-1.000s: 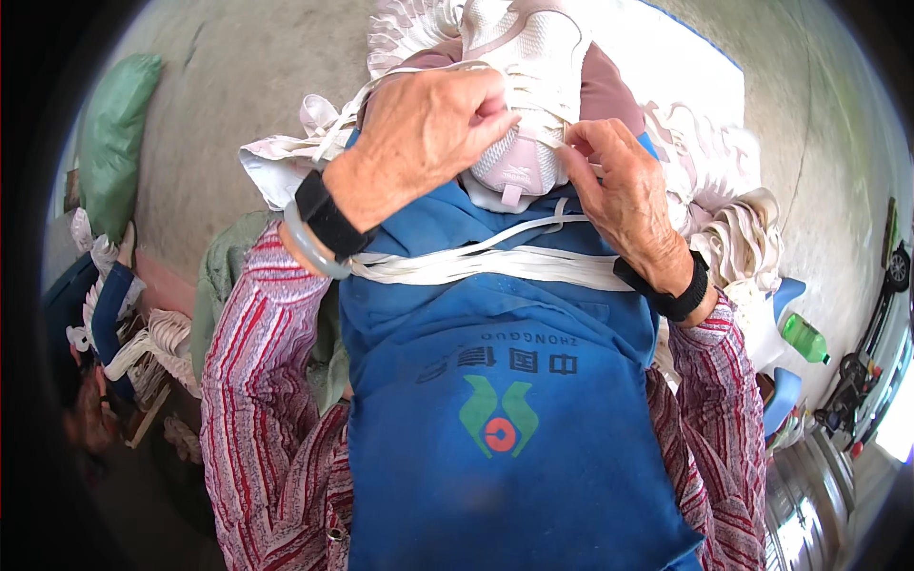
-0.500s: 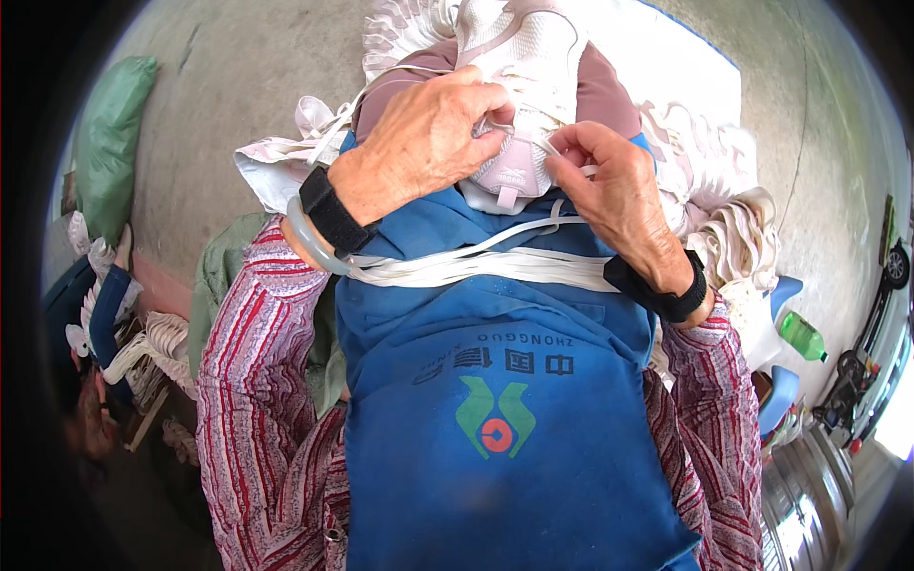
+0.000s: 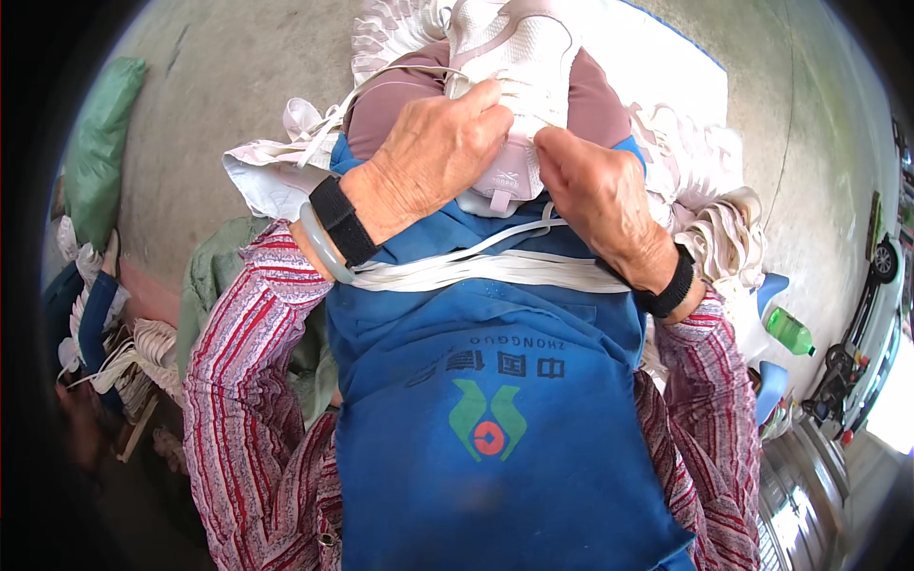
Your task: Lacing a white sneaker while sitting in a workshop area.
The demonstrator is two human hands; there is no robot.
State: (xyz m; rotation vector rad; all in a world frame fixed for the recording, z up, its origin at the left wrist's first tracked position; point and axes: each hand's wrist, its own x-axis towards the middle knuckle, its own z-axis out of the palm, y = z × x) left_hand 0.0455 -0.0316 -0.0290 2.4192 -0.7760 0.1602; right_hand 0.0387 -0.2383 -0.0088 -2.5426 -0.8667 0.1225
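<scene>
Head view: a pale shoe (image 3: 519, 62) lies at the far edge of a blue apron (image 3: 495, 371), between two thighs in mauve trousers (image 3: 602, 105). Its toe points away and its tongue toward the person, probably so the thighs steady it and the lacing faces both hands. The left hand (image 3: 443, 138) bends over the lacing's left side, the right hand (image 3: 600, 186) over its right. Each grip is drawn together, seemingly clamped on the shoelace (image 3: 531, 112), though the curled hands hide the exact pinch. One thin, limp lace strand (image 3: 405, 68) loops over the left thigh.

Across the apron, from its left side to its right near that far edge, runs a bundle of flat white laces (image 3: 476, 274), perhaps laid there to be within easy reach. The shoe's upper joins grainy white mesh to smooth pinkish overlays; its rounded tongue ends in a small pink pull tab (image 3: 500, 201). The apron cloth is soft and creased. Beyond its right edge, curved pale pieces (image 3: 728, 238) nest in a ruffled stack, with a translucent green bottle (image 3: 790, 331) farther out.
</scene>
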